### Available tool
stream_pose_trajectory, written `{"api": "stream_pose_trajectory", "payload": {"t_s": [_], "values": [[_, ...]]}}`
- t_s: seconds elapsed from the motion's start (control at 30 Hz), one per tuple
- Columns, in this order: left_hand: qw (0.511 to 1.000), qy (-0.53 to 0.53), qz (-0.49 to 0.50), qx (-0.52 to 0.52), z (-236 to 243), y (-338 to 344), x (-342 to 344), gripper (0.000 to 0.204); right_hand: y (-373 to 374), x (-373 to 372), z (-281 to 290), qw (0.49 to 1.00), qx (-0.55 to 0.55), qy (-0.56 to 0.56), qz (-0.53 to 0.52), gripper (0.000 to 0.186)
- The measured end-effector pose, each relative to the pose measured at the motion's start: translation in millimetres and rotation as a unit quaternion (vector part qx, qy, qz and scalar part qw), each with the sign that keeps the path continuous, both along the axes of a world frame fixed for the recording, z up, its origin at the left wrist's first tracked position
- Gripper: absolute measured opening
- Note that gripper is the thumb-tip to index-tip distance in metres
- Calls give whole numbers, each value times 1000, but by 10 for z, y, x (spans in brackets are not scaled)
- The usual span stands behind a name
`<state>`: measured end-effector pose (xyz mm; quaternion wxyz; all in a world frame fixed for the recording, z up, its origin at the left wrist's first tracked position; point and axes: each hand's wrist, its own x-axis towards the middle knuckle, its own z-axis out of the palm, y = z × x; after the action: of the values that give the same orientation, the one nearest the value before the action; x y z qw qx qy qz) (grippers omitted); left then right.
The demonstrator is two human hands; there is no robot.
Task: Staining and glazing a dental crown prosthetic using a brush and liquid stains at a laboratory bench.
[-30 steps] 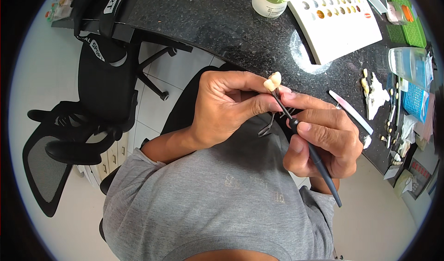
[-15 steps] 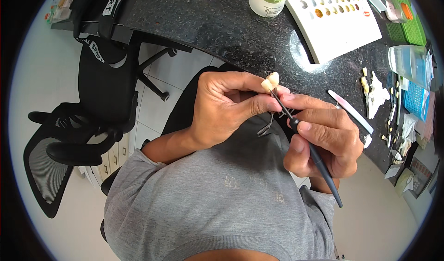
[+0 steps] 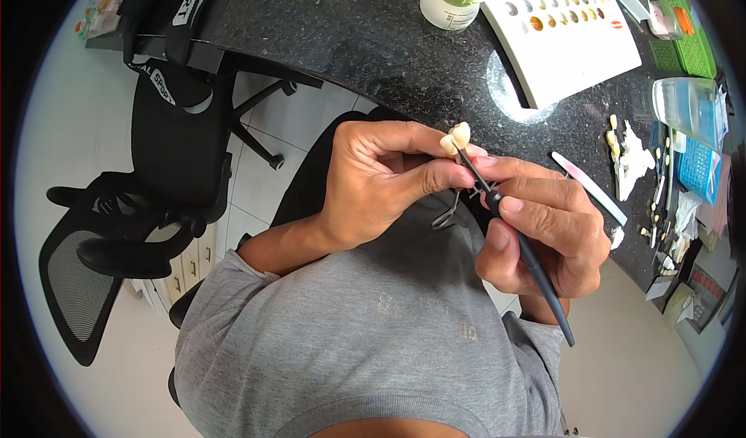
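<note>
Two joined tooth-coloured dental crowns [image 3: 458, 136] stand just above the fingertips of my left hand [image 3: 381, 178]. Its thumb and index finger are closed round a thin metal holder [image 3: 444, 219], whose looped end shows below; the grip itself is partly hidden. My right hand [image 3: 548, 232] pinches a slim black-handled tool [image 3: 536, 265] like a pen; it looks like a fine brush. The tool's narrow dark tip reaches the crowns and seems to touch the smaller one. The fingertips of both hands meet beside the holder.
On the black speckled counter [image 3: 350, 42] lie a white palette [image 3: 571, 65] with coloured wells, a green-lidded jar [image 3: 451, 3] and a whitish file-like strip [image 3: 588, 188]. Several tooth pieces, a clear cup [image 3: 684, 108] and a blue basket [image 3: 697, 170] are at right. A black chair [image 3: 171, 143] stands left.
The black-handled tool and my right hand have shifted very slightly upward, and the tip sits a little higher against the crowns. My left hand stays nearly still.
</note>
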<state>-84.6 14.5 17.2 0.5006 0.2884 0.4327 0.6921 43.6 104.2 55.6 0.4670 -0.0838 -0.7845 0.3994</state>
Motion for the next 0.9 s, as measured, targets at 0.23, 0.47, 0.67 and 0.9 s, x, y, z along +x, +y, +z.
{"api": "stream_pose_trajectory", "payload": {"t_s": [0.23, 0.47, 0.67, 0.9], "values": [[1000, -10, 1, 2, -3, 0, 5, 17, 0, 11, -1, 1000, -5, 7, 3, 25], [1000, -1, 5, 2, 5, 6, 2, 17, -1, -15, -4, 1000, 1, 7, -4, 26], [1000, 0, -2, -8, 10, -2, -8, 15, 3, -8, 5, 1000, 7, -1, 5, 27], [1000, -4, 9, -13, 9, -1, 8, 16, 28, 58, 17, 999, 22, -29, 36, 20]]}}
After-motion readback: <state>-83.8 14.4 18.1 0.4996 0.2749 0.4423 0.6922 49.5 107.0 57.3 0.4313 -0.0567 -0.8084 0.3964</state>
